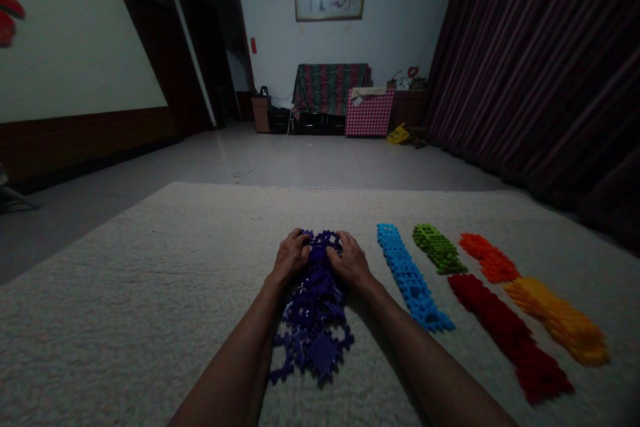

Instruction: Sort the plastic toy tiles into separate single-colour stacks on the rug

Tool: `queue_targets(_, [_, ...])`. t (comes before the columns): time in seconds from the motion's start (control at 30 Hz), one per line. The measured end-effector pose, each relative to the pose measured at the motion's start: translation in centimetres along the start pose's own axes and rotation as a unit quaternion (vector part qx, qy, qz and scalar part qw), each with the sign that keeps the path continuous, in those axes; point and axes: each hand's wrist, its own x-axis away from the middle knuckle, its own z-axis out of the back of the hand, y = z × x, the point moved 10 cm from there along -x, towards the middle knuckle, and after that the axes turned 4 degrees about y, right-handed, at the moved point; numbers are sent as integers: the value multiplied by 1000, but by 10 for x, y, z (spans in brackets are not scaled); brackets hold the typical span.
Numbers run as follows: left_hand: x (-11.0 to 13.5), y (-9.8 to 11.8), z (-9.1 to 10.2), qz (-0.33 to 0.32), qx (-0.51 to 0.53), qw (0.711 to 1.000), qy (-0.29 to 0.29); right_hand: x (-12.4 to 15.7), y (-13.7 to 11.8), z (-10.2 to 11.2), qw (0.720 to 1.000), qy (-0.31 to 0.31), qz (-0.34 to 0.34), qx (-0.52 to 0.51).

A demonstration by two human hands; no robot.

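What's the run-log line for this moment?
left hand: on purple pile | right hand: on its right | grip: unclear | rightward: blue row, green row, red row, orange row, yellow row | under: cream mat

Purple pieces (323, 303) read deep and dark — nearby: blue strip (411, 280), lime-green strip (439, 249), orange strip (490, 257), dark-red strip (507, 333), amber strip (560, 319). Mat (150, 313) is off-white; hanging cloth (369, 115) shows pink-and-white check.

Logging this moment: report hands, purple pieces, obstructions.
Left hand, right hand: both touching purple pieces, far end. Pieces heaped on pale mat. Blue row right, apart; no obstruction seen.
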Motion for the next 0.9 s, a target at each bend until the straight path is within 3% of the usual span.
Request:
queue_targets(0.1, [-4,-3,0,-15,38,999,16,5,-7,-14,998,-31,45,11])
queue_targets(0.27, [-7,-6,2,-4,122,992,19,18,-15,-11,993,-27,111,-36])
queue_targets(0.4, [-6,-21,4,75,204,976,10,22,-22,-10,990,-39,122,-60])
queue_targets(0.53, [-5,-41,12,157,251,954,36,26,-30,-11,988,-51,117,-83])
queue_targets(0.67, [-2,-53,10,210,320,924,0,27,-39,-15,980,-73,123,-135])
queue_targets(0.73, [-1,-52,10,206,345,916,-22,27,-38,-15,981,-61,122,-139])
queue_targets(0.9, [0,-39,15,155,321,932,-63,29,-35,-16,987,-35,114,-106])
